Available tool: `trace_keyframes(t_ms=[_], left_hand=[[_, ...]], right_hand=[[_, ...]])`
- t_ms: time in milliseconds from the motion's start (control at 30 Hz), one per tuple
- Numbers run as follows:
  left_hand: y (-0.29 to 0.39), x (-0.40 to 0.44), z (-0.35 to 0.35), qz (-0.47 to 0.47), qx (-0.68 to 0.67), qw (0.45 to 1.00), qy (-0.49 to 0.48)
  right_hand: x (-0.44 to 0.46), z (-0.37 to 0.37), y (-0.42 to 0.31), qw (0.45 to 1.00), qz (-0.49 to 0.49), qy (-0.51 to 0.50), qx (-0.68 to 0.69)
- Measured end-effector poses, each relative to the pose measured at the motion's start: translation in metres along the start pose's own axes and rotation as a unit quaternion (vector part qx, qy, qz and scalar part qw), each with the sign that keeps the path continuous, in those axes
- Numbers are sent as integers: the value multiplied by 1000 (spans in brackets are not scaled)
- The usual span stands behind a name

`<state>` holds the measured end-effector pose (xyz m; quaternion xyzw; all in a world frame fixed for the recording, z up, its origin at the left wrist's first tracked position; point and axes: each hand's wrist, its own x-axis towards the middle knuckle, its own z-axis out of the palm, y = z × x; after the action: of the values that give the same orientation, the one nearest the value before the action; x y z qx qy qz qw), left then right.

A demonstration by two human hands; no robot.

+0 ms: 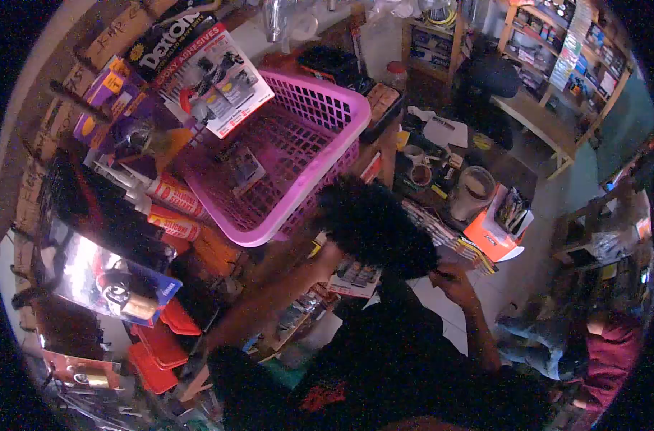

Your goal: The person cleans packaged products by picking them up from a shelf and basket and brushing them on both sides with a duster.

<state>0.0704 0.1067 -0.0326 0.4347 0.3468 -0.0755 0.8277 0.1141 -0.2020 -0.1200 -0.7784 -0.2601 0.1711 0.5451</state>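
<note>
A dark fluffy thing, like a duster [377,226], is in front of my body. My right hand [453,285] is closed, with bent fingers pinched at its right end. My left forearm reaches in from the lower left. At the fluffy thing's left side, my left hand [325,264] is dim and partly covered, so its fingers cannot be made out. Just right of that hand is a printed card pack [354,279]; whether the hand touches it is unclear. Beyond my left hand stands a pink plastic basket [291,221], with a small packet [246,171] inside.
An epoxy adhesives display card [223,86] leans over the basket's far left corner. Silicone sealant tubes [174,197] and red plastic pieces [154,359] are on the left. An orange box [489,233] and a clear tub [471,190] are on the right, near a wooden bench [535,126].
</note>
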Motion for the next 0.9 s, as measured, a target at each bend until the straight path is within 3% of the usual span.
trace_keyframes(t_ms=[167, 267, 467, 567, 667, 767, 900], left_hand=[[6, 7, 6, -25, -23, 999, 14], [24, -15, 25, -42, -79, 996, -20], [12, -7, 10, -36, -25, 999, -22], [10, -9, 8, -30, -21, 999, -30], [6, -6, 8, -28, -23, 999, -34], [4, -3, 9, -27, -29, 998, -39], [5, -1, 9, -31, -35, 998, -45]], right_hand=[[0, 1, 9, 992, 87, -63, 59], [-13, -8, 13, 952, 253, -85, 150], [-7, 6, -13, 950, 240, -115, 161], [1, 15, -7, 973, 167, -52, 153], [-3, 8, 5, 939, 228, -36, 255], [-7, 5, 19, 964, 185, -93, 168], [-4, 0, 31, 959, 191, -20, 207]])
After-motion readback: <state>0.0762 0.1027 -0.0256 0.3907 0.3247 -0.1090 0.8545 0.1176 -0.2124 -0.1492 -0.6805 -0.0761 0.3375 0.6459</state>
